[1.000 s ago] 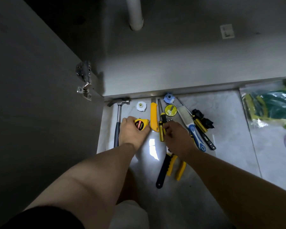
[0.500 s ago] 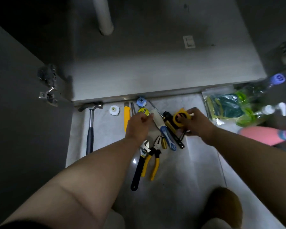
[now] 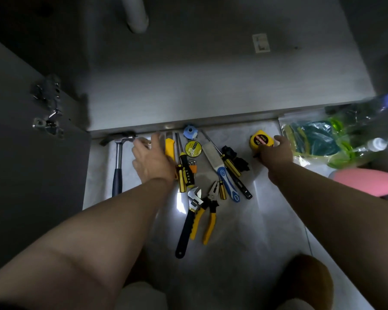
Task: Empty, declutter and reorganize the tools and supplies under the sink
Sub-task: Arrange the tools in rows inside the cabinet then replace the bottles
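Tools lie on the pale floor [image 3: 244,231] in front of the open sink cabinet [image 3: 211,90]. My right hand [image 3: 276,153] holds a yellow tape measure [image 3: 261,140] that stands on the floor at the right end of the row. My left hand [image 3: 151,157] hovers with spread fingers between the hammer [image 3: 118,166] and the yellow utility knife [image 3: 169,146]; what lies under it is hidden. Between my hands are yellow-black screwdrivers [image 3: 183,173], a blue fitting [image 3: 190,131], a round yellow tape roll [image 3: 193,148], a blue-handled brush [image 3: 224,177], an adjustable wrench [image 3: 188,220] and pliers [image 3: 207,215].
The cabinet door [image 3: 31,164] stands open at the left with its hinge [image 3: 47,104]. A white drain pipe [image 3: 137,16] hangs inside the cabinet. At the right lie a clear bag of green items [image 3: 311,142], bottles [image 3: 385,142] and a pink bottle [image 3: 363,181]. My knee [image 3: 305,285] is at the bottom.
My right hand carried the tape measure from the left of the row to its far right and set it on the floor. My left hand moved left toward the hammer.
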`<state>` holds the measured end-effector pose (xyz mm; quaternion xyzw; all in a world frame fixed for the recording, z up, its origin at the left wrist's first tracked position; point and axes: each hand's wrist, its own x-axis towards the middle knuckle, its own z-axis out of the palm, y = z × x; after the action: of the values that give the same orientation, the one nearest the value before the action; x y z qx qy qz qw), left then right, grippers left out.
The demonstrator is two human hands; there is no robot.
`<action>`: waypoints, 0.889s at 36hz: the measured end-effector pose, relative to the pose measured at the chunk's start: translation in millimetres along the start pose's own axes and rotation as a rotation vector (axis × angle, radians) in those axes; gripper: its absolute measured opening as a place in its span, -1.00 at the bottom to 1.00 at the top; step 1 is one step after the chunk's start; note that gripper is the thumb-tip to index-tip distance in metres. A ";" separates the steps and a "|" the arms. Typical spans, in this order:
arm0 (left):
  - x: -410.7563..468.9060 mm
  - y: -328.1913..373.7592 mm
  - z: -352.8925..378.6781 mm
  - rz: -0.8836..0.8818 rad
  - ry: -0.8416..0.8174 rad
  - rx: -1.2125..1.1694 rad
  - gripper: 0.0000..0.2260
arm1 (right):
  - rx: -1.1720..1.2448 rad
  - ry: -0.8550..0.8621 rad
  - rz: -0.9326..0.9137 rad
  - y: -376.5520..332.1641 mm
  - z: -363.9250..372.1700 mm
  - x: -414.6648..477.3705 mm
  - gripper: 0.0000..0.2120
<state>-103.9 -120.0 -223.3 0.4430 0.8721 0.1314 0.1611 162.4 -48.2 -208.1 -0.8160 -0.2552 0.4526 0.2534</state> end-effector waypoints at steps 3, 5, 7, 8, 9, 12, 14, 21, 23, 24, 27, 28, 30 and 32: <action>11.7 -2.7 -0.9 -0.052 -0.041 -0.026 -0.39 | -0.231 0.086 -0.120 -1.6 11.0 -7.3 -0.42; 18.8 -7.0 -0.2 -0.066 -0.083 -0.069 -0.44 | -0.374 0.123 -0.240 -3.1 19.5 -16.1 -0.48; 24.3 -12.0 1.4 -0.052 -0.113 -0.112 -0.53 | -0.489 0.121 -0.377 -4.8 28.6 -27.0 -0.53; 26.5 -14.3 2.4 -0.049 -0.123 -0.133 -0.57 | -0.518 0.091 -0.447 -5.7 33.5 -32.3 -0.56; 28.2 -16.6 3.5 -0.051 -0.128 -0.151 -0.60 | -0.521 0.036 -0.512 -6.9 39.5 -37.5 -0.60; 32.0 -21.8 6.1 -0.060 -0.115 -0.200 -0.65 | -0.532 -0.204 -0.653 -11.6 61.1 -49.8 -0.63; 32.8 -23.9 7.0 -0.075 -0.105 -0.235 -0.68 | -0.594 -0.345 -0.740 -16.1 75.6 -56.0 -0.57; 24.7 -29.6 4.4 -0.170 -0.088 -0.349 -0.75 | -0.750 -0.419 -0.939 -27.1 122.9 -61.3 -0.49; 22.7 -32.4 1.7 -0.207 -0.082 -0.386 -0.79 | -0.831 -0.365 -0.980 -25.2 131.5 -58.7 -0.52; 22.1 -34.1 0.2 -0.211 -0.084 -0.386 -0.82 | -0.858 -0.331 -0.998 -23.5 134.2 -57.1 -0.54; 23.9 -38.7 -2.9 -0.214 -0.111 -0.380 -0.88 | -0.873 -0.267 -1.021 -21.4 134.8 -53.6 -0.63; 24.6 -39.8 -3.7 -0.221 -0.124 -0.385 -0.88 | -0.871 -0.257 -1.009 -22.5 132.6 -52.7 -0.68; 26.4 -40.0 -4.8 -0.233 -0.149 -0.406 -0.87 | -0.846 -0.241 -0.974 -26.8 123.1 -50.6 -0.75; 28.0 -37.7 -6.6 -0.218 -0.150 -0.412 -0.88 | -0.777 -0.251 -0.955 -31.4 104.5 -49.6 -0.80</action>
<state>-149.5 -119.3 -236.0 0.3127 0.8551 0.2552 0.3255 43.0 -37.9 -205.9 -0.5850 -0.7653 0.2561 0.0805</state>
